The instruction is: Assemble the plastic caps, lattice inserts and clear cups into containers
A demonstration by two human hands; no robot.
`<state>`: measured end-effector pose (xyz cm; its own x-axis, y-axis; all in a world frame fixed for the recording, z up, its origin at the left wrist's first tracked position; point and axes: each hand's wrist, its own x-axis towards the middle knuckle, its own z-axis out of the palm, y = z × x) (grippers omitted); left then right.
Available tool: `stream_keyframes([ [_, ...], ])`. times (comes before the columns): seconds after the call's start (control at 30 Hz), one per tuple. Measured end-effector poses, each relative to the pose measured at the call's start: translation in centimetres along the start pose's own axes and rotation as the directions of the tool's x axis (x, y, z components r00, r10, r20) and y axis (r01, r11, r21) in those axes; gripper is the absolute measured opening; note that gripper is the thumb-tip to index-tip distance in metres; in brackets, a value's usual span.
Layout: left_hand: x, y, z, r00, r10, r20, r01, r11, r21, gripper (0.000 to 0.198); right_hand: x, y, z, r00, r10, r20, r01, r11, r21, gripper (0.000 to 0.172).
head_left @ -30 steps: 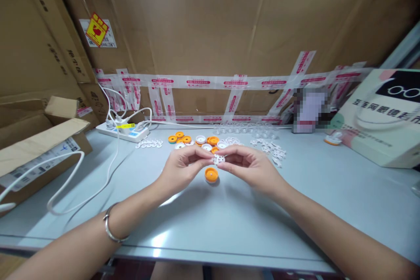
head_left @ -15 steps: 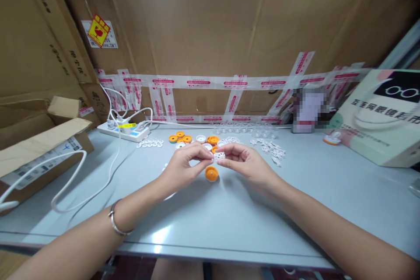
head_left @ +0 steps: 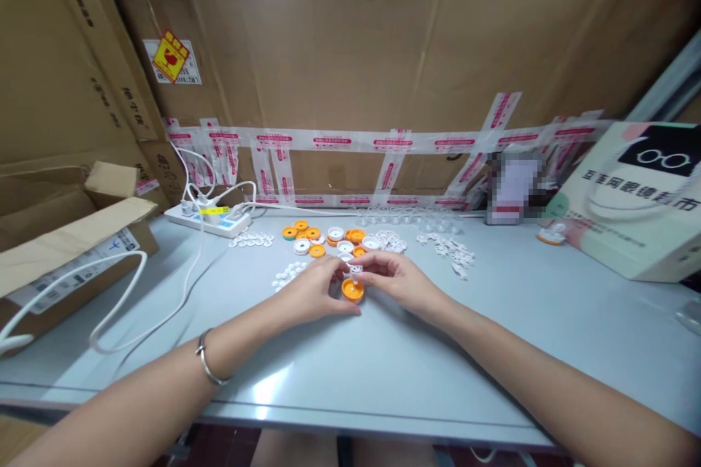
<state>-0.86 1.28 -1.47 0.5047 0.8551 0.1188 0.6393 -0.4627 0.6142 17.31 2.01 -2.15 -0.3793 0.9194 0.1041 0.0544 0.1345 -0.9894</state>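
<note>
My right hand (head_left: 402,282), pinching white piece (head_left: 355,271); my left hand (head_left: 312,292), spread around orange cup (head_left: 352,297), contact unclear; I'd best keep the pinch light, cup steady.

R hand (head_left: 402,282) holds wht pc (head_left: 355,271) at orng cup (head_left: 352,294).

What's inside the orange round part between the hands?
A small white spot shows near the middle of the orange round part. The white piece in the right hand overlaps its far side, so anything behind that is hidden.
</note>
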Motion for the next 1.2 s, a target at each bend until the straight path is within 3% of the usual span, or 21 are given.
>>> stream_keyframes([
  [0.2, 0.2, 0.1, 0.4, 1.0, 0.007, -0.027, -0.007, 1.0, 0.017, 0.03, 0.0, 0.2, 0.1, 1.0, -0.012, 0.017, 0.013, 0.996, -0.086, 0.024],
  [0.6, 0.3, -0.1, 0.6, 0.999, 0.017, -0.031, -0.016, 1.0, 0.027, 0.028, -0.5, -0.8, 0.3, 0.997, -0.052, 0.058, 0.066, 0.962, -0.264, 0.021],
  [0.93, 0.3, -0.3, 0.6, 1.0, 0.016, -0.026, -0.015, 0.999, 0.034, 0.026, -0.5, -0.3, 0.4, 0.994, -0.099, 0.051, 0.108, 0.963, -0.248, 0.019],
  [1.2, 0.3, -0.1, 0.6, 1.0, 0.018, -0.019, -0.018, 1.0, 0.015, 0.022, -0.7, -0.4, 0.6, 0.989, -0.143, 0.039, 0.148, 0.931, -0.335, 0.014],
])
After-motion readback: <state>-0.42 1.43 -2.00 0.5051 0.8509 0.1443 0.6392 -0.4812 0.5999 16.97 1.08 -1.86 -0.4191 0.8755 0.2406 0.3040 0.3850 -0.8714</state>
